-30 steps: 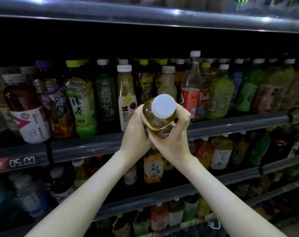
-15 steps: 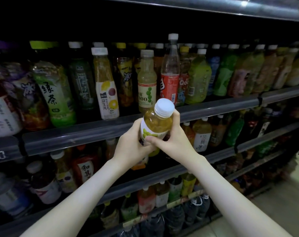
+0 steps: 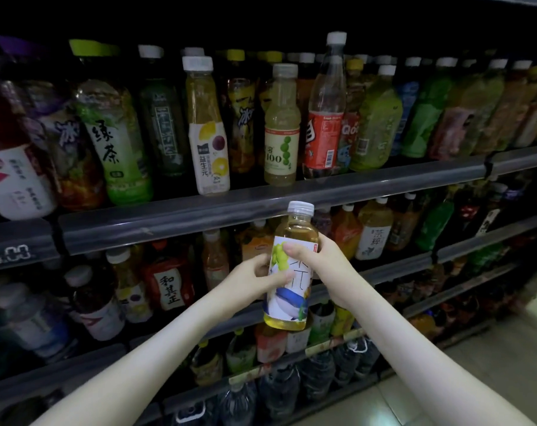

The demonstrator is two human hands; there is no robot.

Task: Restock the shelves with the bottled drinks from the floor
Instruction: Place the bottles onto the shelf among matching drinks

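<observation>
A sec ago I had the bottle tipped w/ its cap at me, up by the top rail; now it's upright, label facing me, lower down in front of the 2nd shelf. So I reckon the label check is done & it's ready to slot in, but it's not shelved yet. My L hand (image 3: 251, 276) grips the label's left side, thumb flat across the front, fingers curled behind. The bottle (image 3: 291, 272) hangs in the air btwn both hands, touching no shelf: smooth clear plastic, straight sides w/ round shoulders, ribbed white cap, glossy white wrap w/ green grapes, pale yellow-green liquid showing top & bottom. My R hand (image 3: 325, 265) wraps the right side a bit higher, thumb pressed on the label. Further right, the shelf rail (image 3: 414, 178) is a smooth grey strip, & the floor (image 3: 491, 364) looks like pale glossy tile.
</observation>
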